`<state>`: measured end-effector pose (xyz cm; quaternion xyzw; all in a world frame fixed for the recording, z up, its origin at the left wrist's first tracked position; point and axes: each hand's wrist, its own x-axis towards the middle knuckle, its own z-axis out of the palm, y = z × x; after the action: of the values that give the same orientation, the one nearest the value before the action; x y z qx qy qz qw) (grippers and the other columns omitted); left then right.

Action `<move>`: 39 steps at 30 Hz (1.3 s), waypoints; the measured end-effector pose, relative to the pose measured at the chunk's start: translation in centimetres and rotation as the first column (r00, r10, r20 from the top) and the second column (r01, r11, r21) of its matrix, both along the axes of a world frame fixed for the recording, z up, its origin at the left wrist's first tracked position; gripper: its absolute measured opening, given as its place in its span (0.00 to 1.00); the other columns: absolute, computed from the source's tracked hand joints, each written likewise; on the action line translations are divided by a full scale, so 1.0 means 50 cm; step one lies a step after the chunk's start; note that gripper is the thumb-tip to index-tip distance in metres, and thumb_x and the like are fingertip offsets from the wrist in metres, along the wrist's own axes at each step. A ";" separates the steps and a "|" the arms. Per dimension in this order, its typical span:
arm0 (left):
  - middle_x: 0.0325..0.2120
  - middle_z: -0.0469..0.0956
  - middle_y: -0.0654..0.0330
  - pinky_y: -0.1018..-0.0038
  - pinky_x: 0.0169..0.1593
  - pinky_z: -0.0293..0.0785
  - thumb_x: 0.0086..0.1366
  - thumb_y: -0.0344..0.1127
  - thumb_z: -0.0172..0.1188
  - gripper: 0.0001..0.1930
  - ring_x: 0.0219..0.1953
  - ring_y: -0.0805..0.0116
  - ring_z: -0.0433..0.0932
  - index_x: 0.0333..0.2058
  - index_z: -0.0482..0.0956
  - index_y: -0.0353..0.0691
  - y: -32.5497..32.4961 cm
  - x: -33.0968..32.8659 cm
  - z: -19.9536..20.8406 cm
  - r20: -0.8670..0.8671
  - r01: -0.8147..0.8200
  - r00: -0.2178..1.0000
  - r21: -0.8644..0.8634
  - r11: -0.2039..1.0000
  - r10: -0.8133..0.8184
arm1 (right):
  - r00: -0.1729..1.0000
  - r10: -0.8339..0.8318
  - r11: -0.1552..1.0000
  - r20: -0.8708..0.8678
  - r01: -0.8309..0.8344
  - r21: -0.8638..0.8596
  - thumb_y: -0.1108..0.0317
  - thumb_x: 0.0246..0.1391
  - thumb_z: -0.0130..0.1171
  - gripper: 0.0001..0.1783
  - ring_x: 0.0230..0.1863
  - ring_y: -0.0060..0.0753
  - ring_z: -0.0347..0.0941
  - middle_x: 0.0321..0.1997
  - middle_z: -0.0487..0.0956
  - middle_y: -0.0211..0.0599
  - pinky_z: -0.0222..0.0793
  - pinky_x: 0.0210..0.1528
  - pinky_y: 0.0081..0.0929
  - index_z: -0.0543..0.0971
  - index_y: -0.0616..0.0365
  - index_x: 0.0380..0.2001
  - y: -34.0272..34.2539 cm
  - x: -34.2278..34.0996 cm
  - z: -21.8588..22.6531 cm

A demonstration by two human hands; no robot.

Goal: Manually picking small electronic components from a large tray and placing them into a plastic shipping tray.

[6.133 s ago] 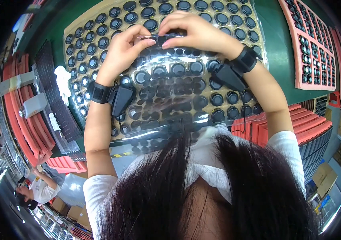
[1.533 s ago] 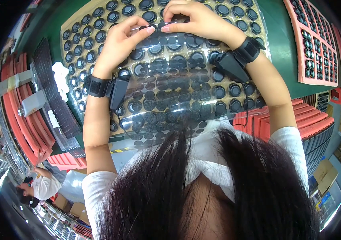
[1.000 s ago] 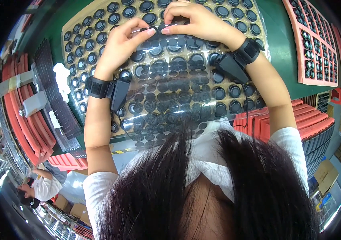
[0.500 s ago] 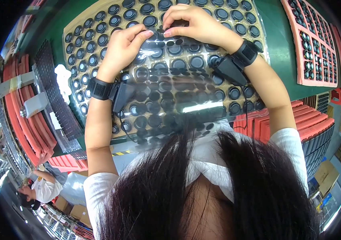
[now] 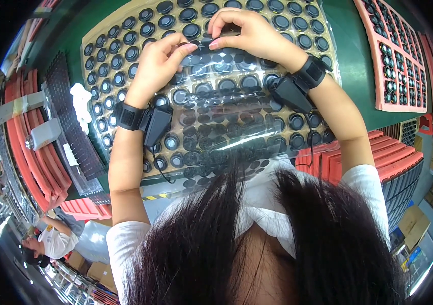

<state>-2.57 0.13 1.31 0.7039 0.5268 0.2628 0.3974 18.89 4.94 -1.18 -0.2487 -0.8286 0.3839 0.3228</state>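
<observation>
My left hand [image 5: 159, 65] and my right hand [image 5: 258, 36] meet near the top of the view, fingertips close together. Both are pinched on the upper edge of a clear plastic sheet [image 5: 221, 122] dotted with rows of flat black discs. Its lower end hangs toward my body. Underneath lies a large tan tray [image 5: 110, 23] filled with rows of round black parts [image 5: 166, 21] with grey centres, resembling small speakers. Whether a single disc is between my right fingertips is too small to tell. Each wrist wears a black strap with a box on it.
On the green table [image 5: 354, 61], a pink foam tray [image 5: 377, 91] of round parts lies at the right. Stacked red foam trays [image 5: 384, 147] stand nearer on that side. At left are a dark perforated sheet [image 5: 69, 112], crumpled white material [image 5: 80, 104] and more red trays [image 5: 33, 152].
The sheet has shifted slightly and its glare has changed, with its discs showing more sharply. My left hand has moved a little down and right; both hands keep their pinch.
</observation>
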 end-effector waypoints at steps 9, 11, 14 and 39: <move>0.12 0.71 0.63 0.81 0.19 0.62 0.58 0.41 0.57 0.11 0.14 0.78 0.70 0.28 0.74 0.38 0.003 0.000 -0.006 -0.042 -0.006 0.999 -0.022 1.000 0.005 | 0.990 0.061 0.998 -0.126 -0.063 -0.016 0.73 0.36 0.66 0.09 0.39 0.32 0.69 0.33 0.74 0.33 0.63 0.41 0.26 0.74 0.58 0.20 -0.018 0.000 0.056; 0.12 0.71 0.63 0.81 0.19 0.62 0.58 0.41 0.57 0.11 0.14 0.78 0.70 0.27 0.74 0.38 0.004 -0.001 -0.007 -0.041 -0.012 0.999 -0.028 1.000 0.011 | 0.990 0.067 0.997 -0.122 -0.071 -0.030 0.73 0.36 0.66 0.09 0.40 0.31 0.68 0.33 0.74 0.33 0.63 0.42 0.25 0.74 0.58 0.20 -0.021 -0.001 0.060; 0.12 0.71 0.64 0.80 0.20 0.63 0.58 0.41 0.57 0.11 0.14 0.78 0.70 0.27 0.73 0.38 0.007 -0.001 -0.010 -0.064 -0.006 0.998 -0.026 1.000 0.004 | 0.976 0.054 0.994 -0.209 -0.073 -0.081 0.72 0.39 0.64 0.07 0.41 0.30 0.68 0.35 0.73 0.33 0.63 0.42 0.25 0.74 0.58 0.22 -0.025 -0.001 0.067; 0.13 0.69 0.66 0.82 0.22 0.61 0.57 0.41 0.58 0.11 0.16 0.80 0.67 0.28 0.73 0.39 0.003 -0.008 -0.008 0.035 0.052 0.998 -0.048 0.998 -0.050 | 0.999 -0.038 0.997 -0.015 0.037 -0.068 0.70 0.46 0.59 0.18 0.40 0.34 0.71 0.37 0.74 0.39 0.66 0.42 0.26 0.72 0.59 0.43 -0.020 -0.008 0.038</move>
<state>-2.99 0.29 0.91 0.7028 0.5079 0.2516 0.4298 18.50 3.96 0.70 -0.2718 -0.8078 0.4075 0.3278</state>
